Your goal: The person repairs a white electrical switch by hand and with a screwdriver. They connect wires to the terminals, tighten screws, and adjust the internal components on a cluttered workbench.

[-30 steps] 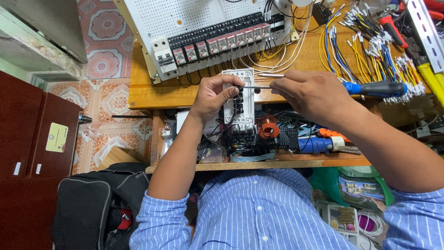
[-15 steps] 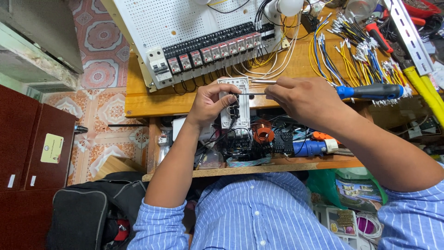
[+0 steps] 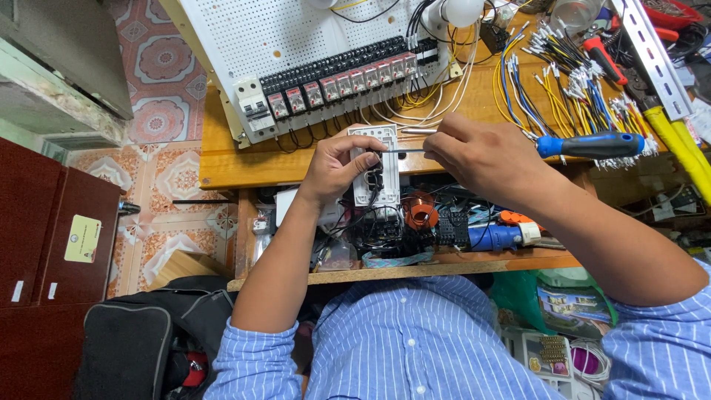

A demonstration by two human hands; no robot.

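Note:
My left hand grips a white switch plate with black parts and black wires on its back, held over the wooden bench's front edge. My right hand holds a blue-handled screwdriver lying sideways. Its metal shaft points left and the tip meets the switch plate by my left fingers. Just beyond stands a white perforated panel carrying a row of relays and a breaker.
Bundles of yellow and blue wires lie on the bench at right, beside a metal rail and yellow tubes. The lower shelf holds a copper coil, a blue connector and cables. A black bag sits on the floor.
Both hands have stayed together on the switch plate and screwdriver. The view has shifted a little, so the panel and bench sit lower and more to the left.

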